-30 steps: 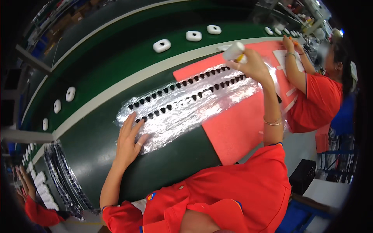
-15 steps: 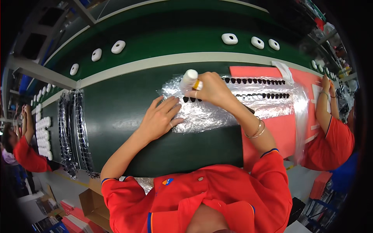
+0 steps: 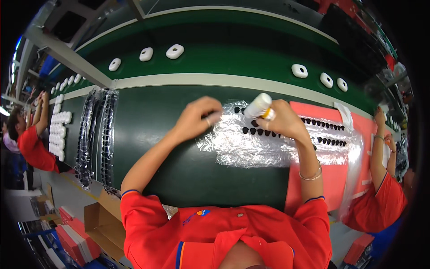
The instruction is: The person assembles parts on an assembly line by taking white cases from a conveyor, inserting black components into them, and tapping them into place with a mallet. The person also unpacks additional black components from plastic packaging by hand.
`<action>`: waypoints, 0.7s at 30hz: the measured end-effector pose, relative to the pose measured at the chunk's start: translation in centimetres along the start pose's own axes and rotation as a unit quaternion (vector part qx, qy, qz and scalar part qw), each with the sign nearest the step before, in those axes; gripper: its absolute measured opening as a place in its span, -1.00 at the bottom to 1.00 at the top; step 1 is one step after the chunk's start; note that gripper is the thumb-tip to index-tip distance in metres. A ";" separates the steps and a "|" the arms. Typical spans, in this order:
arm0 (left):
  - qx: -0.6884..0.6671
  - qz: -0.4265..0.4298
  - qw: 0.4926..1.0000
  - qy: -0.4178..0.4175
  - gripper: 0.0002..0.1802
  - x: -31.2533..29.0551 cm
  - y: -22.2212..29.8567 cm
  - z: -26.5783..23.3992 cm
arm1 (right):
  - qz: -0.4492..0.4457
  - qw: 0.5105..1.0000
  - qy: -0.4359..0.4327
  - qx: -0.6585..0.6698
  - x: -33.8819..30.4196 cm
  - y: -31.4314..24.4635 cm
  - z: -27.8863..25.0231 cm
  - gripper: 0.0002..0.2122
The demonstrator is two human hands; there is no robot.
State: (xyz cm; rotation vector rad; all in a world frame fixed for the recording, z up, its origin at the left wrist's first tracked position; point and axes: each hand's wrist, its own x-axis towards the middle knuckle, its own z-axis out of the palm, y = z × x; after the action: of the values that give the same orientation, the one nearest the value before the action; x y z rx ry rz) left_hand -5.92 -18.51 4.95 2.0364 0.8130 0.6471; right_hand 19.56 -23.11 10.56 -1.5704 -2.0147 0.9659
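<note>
Along the middle of the dark green workbench (image 3: 192,179), nearer its far edge: a crumpled sheet of clear plastic film (image 3: 251,154), with its right part over a pink foam mat (image 3: 333,184). On the film, two roughly parallel lengthwise rows of small black pieces (image 3: 260,132), partly hidden behind the right hand (image 3: 286,119). Held firmly between thumb and fingers of that hand, a white cylindrical bottle (image 3: 256,107), tilted over the left part of the rows, with a yellow part next to the fingers. At the film's left end, the left hand (image 3: 199,117), blurred, with fingers curled; cannot tell whether narrow, wide or holding anything. Near the workbench's left edge, dark-studded plastic strips (image 3: 107,134), side by side, stretching from far edge to near edge. Beyond the far edge, on a green conveyor belt (image 3: 233,49), spaced-out white rounded housings (image 3: 174,52).
</note>
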 end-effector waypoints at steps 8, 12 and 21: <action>0.349 -0.270 0.808 0.390 -0.22 11.5 -12.6 -8.9 | 0.034 0.987 0.141 0.069 -2.2 -1.2 -3.4 -0.82; 0.188 -0.117 0.923 0.315 -0.38 13.4 -10.9 -7.0 | -0.007 0.972 0.192 0.131 -2.3 -0.6 -3.8 -0.84; -0.312 -0.053 0.949 -0.004 -0.37 7.7 7.2 5.2 | -0.053 0.947 0.282 0.146 -1.6 -1.1 -2.4 -0.76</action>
State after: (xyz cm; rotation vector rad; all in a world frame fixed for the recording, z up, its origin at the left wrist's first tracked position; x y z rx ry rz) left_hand 4.97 -18.66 9.46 1.4099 0.6053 0.7248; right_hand 20.93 -24.14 13.14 -1.3623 -1.4660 0.6401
